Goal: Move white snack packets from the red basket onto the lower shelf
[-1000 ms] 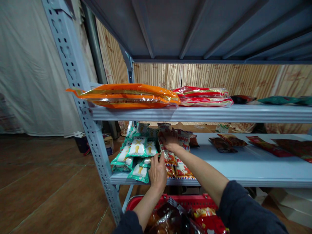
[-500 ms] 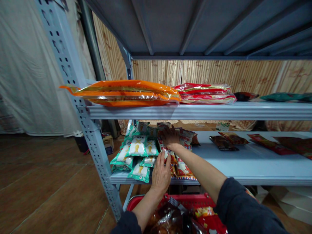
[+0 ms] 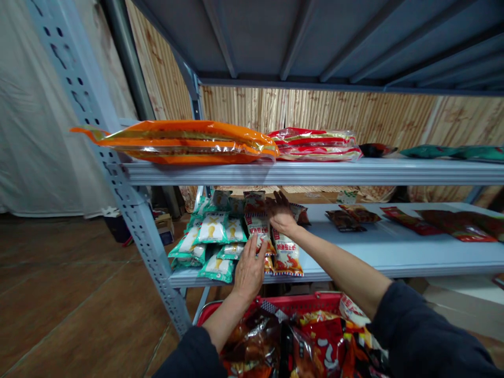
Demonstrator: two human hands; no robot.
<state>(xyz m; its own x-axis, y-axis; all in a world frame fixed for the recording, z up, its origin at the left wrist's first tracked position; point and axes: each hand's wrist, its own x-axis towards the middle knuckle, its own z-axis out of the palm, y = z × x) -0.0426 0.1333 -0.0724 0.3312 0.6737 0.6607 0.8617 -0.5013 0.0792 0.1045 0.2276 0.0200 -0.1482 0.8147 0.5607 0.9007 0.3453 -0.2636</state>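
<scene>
My left hand [image 3: 249,273] is raised at the front of a pale blue steel shelf [image 3: 378,252]. Its fingers [image 3: 255,255] are straight and held close together, with the tips against the side of a group of red-and-white snack packets [image 3: 286,256], and no pinch shows. My right hand [image 3: 281,212] reaches further in, above the back of that group, with its fingers [image 3: 275,198] spread wide. I cannot tell whether they are gripping anything.

The packets stand upright and lean together near the middle of the shelf, just beside a dense bank of white-and-green packets [image 3: 210,231] on the left. Directly below the shelf's front edge sits a red shopping basket [image 3: 315,299], heaped with foil snack bags [image 3: 318,341] in red, orange and brown, some rising above its rim.

To the right of my hands, a long stretch of bare shelf runs to a scattered row of flat red and brown packets [image 3: 409,220]. Overhead, a narrow gap separates the lower shelf from the upper shelf [image 3: 315,173], which carries a large orange bag [image 3: 185,142] and red bags [image 3: 315,145]. On the left, a perforated steel upright [image 3: 134,220] bounds the shelf, with a brown tiled floor [image 3: 79,299] beyond it.
</scene>
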